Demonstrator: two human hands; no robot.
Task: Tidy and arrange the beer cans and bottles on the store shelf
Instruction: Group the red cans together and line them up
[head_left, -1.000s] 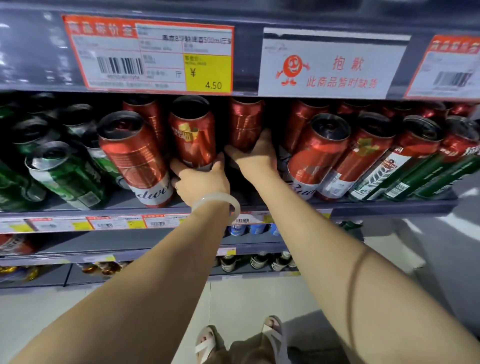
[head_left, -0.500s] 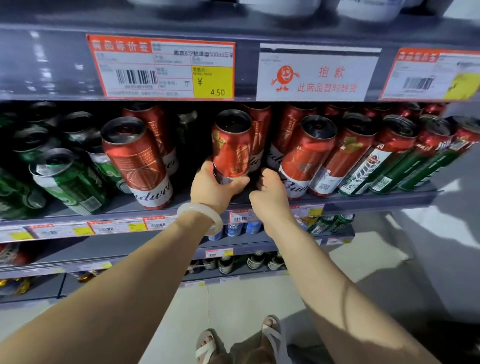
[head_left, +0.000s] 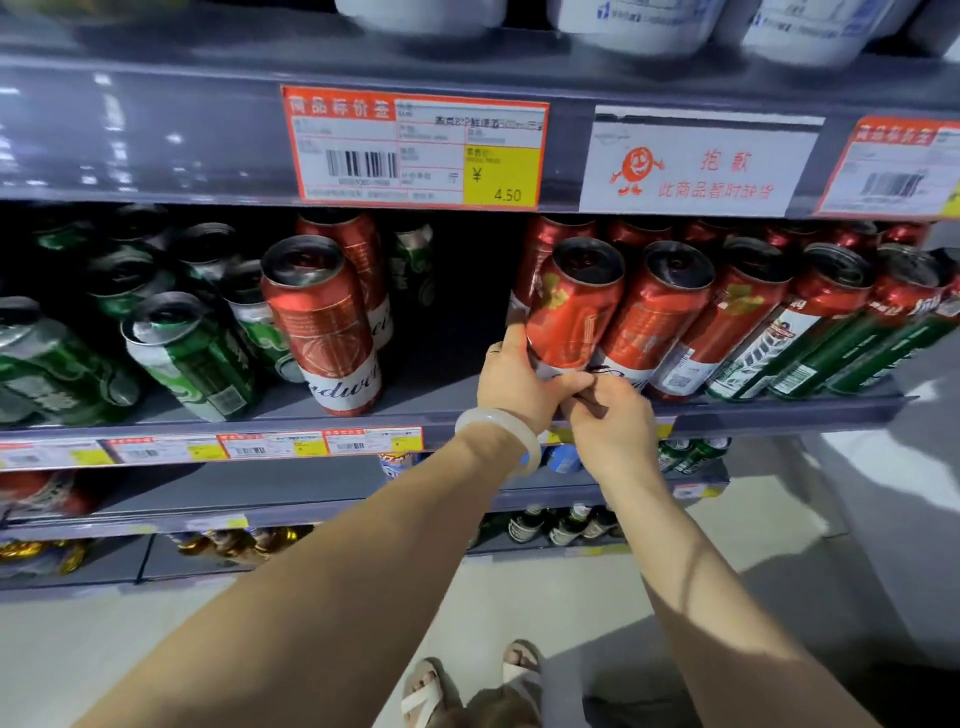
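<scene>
A tall red beer can stands at the front of the grey shelf, pressed against the row of red cans to its right. My left hand, with a white bangle on the wrist, grips its lower part. My right hand is just right of it at the can's base, fingers curled and touching the left hand; whether it holds the can is unclear. A lone red Budweiser can stands further left, with green cans beyond it. A dark gap lies between these two red cans.
The shelf above carries a price tag and an out-of-stock sign, with white tubs on top. Lower shelves hold blue cans and dark bottles. Green-and-white cans fill the right end. My sandalled feet stand on the pale floor.
The red can has moved right across the gap, from beside the lone Budweiser can to against the right-hand row. Both hands travelled with it and came together at its base.
</scene>
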